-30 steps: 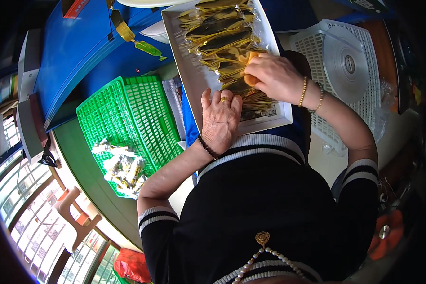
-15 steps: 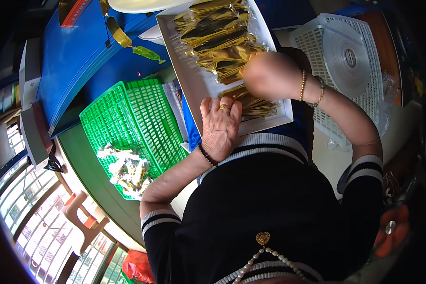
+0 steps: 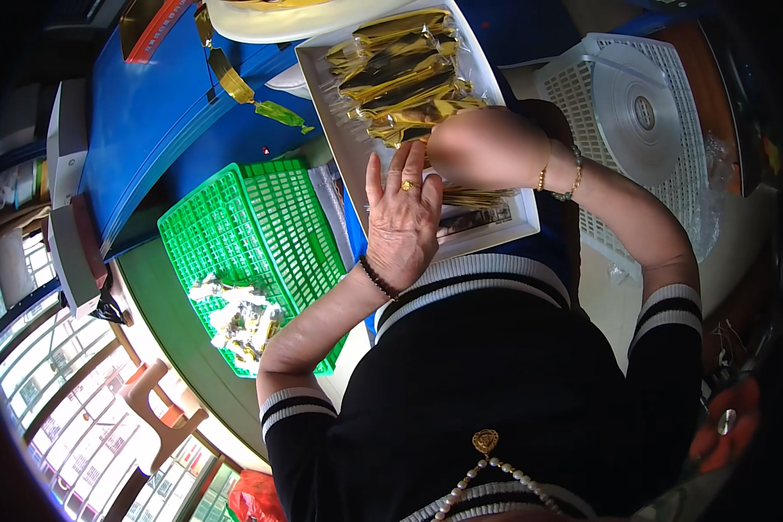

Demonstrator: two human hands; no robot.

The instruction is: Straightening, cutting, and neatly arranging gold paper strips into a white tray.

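Observation:
On my lap rests a shallow white box (image 3: 337, 122) with several rows of flat, gold-coloured packets (image 3: 406, 65) in clear wrapping. My left hand (image 3: 403, 213), with a ring and a dark bead bracelet, reaches over the box's near left side. Its fingers are stretched out and their tips touch the packets near the middle. My right hand (image 3: 487, 148) comes in from the right over the same packets; it is smeared, so its fingers and anything in them cannot be made out. A dark printed strip (image 3: 478, 217) shows on the box floor below the hands.
A green plastic basket (image 3: 265, 226) with shiny wrapped pieces (image 3: 244, 322) stands at the left. To the right, a white basket (image 3: 574, 78) holds a large reel of clear film (image 3: 639, 109). A blue table (image 3: 148, 113) and the rim of a pale round container (image 3: 278, 30) lie beyond.
My left hand has moved up the box and its fingers have straightened. My right hand has shifted slightly left, and more of the box floor near me shows.

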